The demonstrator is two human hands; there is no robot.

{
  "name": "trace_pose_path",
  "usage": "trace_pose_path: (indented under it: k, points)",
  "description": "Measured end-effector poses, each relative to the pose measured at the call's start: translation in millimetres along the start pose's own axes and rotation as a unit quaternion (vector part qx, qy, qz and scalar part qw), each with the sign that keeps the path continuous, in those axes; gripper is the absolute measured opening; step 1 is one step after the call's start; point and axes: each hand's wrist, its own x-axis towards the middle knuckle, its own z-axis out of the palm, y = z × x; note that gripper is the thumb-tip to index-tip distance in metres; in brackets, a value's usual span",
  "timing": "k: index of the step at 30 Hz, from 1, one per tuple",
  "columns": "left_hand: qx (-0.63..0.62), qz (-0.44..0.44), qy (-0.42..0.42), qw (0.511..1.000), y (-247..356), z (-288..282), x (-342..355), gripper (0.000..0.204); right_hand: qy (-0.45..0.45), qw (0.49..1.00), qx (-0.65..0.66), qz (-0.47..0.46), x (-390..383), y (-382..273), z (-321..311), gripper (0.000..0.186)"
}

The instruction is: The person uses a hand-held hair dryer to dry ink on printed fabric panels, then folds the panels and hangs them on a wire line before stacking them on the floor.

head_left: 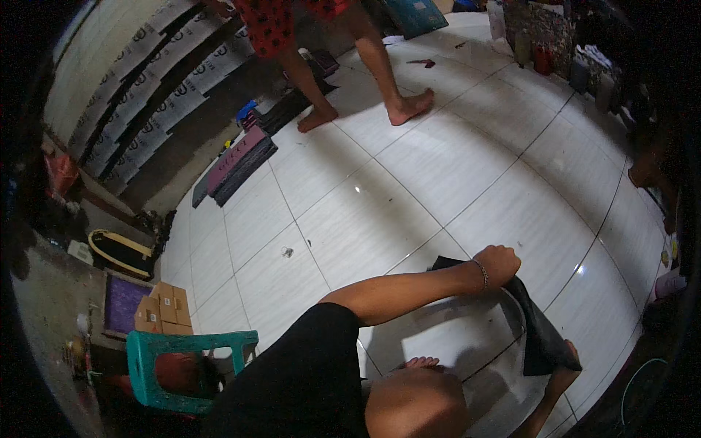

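My left hand (496,266) is closed round the upper part of a dark, flexible sheet (542,339), a chain bracelet on its wrist. The sheet bends down toward the lower right, where my right hand (564,363) grips its other end, partly hidden behind it. My bare knee (412,405) and toes (422,363) show below my left arm, over the white tiled floor (350,219).
A barefoot person (372,58) in red shorts stands ahead. Printed mat stacks (237,164) lie along the left wall. A green plastic stool (139,365), cardboard boxes (164,306) and a purple tray (120,299) sit lower left. Clutter (540,55) lines the right side.
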Motion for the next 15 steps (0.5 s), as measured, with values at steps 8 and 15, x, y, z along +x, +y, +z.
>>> trace_pose_path:
  k: [8,15]
  points:
    - [0.010,0.001,0.020,1.000,-10,3,1,0.013,0.122,0.986,-0.050,0.099,-16,-37,31,0.042]
    - [-0.013,-0.004,0.022,1.000,-10,25,2,0.010,0.002,0.999,-0.041,0.029,-10,1,4,0.045]
